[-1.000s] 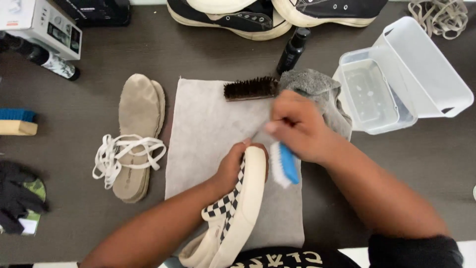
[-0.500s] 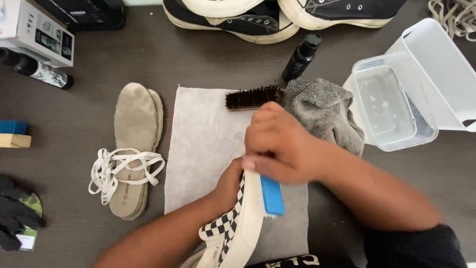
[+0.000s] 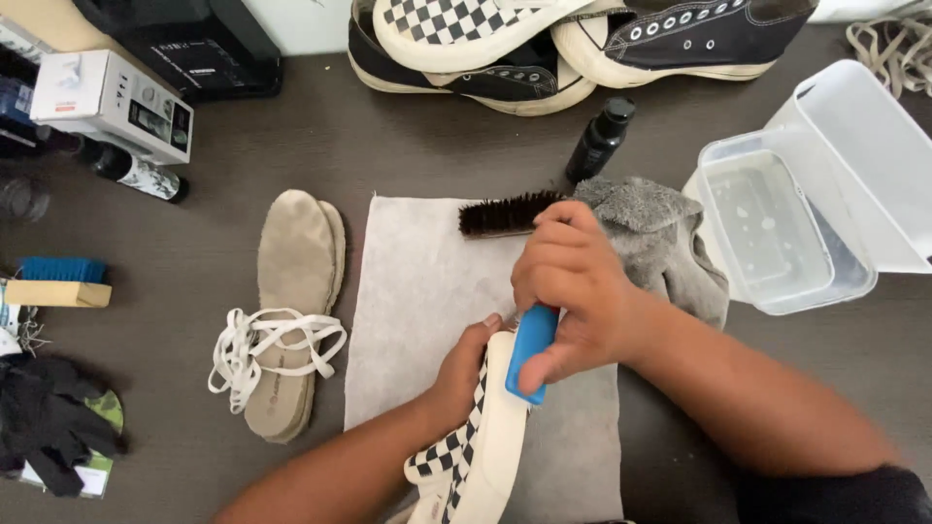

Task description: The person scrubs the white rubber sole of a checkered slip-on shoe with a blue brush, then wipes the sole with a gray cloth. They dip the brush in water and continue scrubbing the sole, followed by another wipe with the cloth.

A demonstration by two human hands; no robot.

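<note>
Nearest, the left hand [image 3: 464, 374] is closed around the toe of a checkered slip-on shoe [image 3: 476, 456] turned on its side over the near edge of a grey towel [image 3: 417, 291], while the right hand [image 3: 573, 286] is clenched on a blue-handled brush [image 3: 530, 354] pressed to the white sole wall. Scrubbing probably goes best with short strokes along the rubber, the shoe braced firmly. Farther off lie a dark bristle brush [image 3: 510, 213], a grey cloth [image 3: 660, 233], and a clear water tub [image 3: 777, 233] at far right.

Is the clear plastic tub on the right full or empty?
Nearly empty: the clear tub holds no objects, and its bottom shows through with only a few droplets or a thin film of liquid. How deep, cannot tell.
</note>
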